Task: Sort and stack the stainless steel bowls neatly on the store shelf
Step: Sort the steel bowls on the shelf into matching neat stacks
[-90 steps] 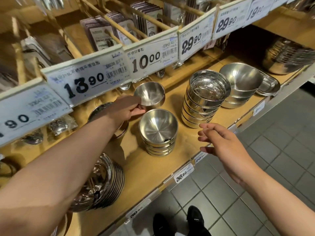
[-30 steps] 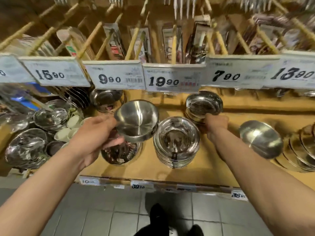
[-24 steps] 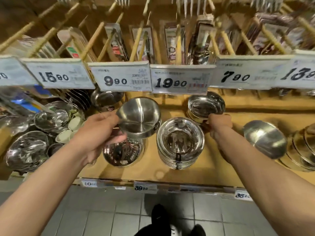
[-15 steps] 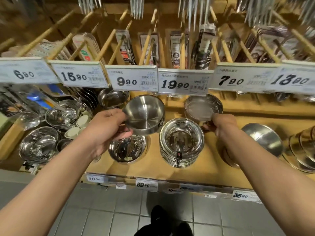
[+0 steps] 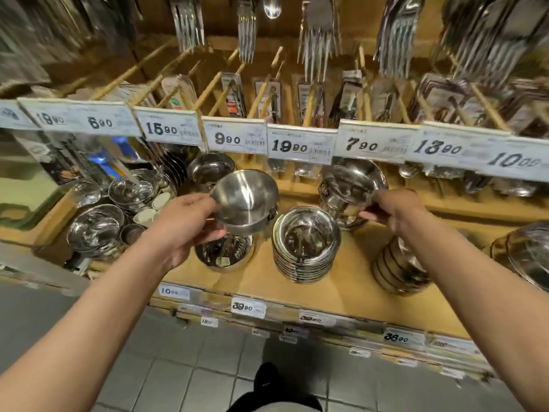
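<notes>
My left hand (image 5: 185,223) grips a small steel bowl (image 5: 246,200) by its rim, tilted and lifted above a shiny bowl (image 5: 222,252) standing on the wooden shelf (image 5: 350,292). My right hand (image 5: 392,208) pinches the rim of a larger shiny bowl (image 5: 350,188) near the back of the shelf, tipped toward me. Between my hands stands a stack of several nested bowls (image 5: 306,245). Another stack (image 5: 398,269) sits under my right forearm.
Price tags (image 5: 297,144) hang along the rail above the bowls, with packaged cutlery behind. More bowls (image 5: 95,227) crowd the shelf's left end and a large bowl (image 5: 528,251) sits at the right. Another bowl (image 5: 211,171) stands behind. Grey floor tiles lie below.
My right hand has tipped and lifted the back bowl toward me. My left hand keeps its small bowl raised in about the same place. The camera has tilted up slightly.
</notes>
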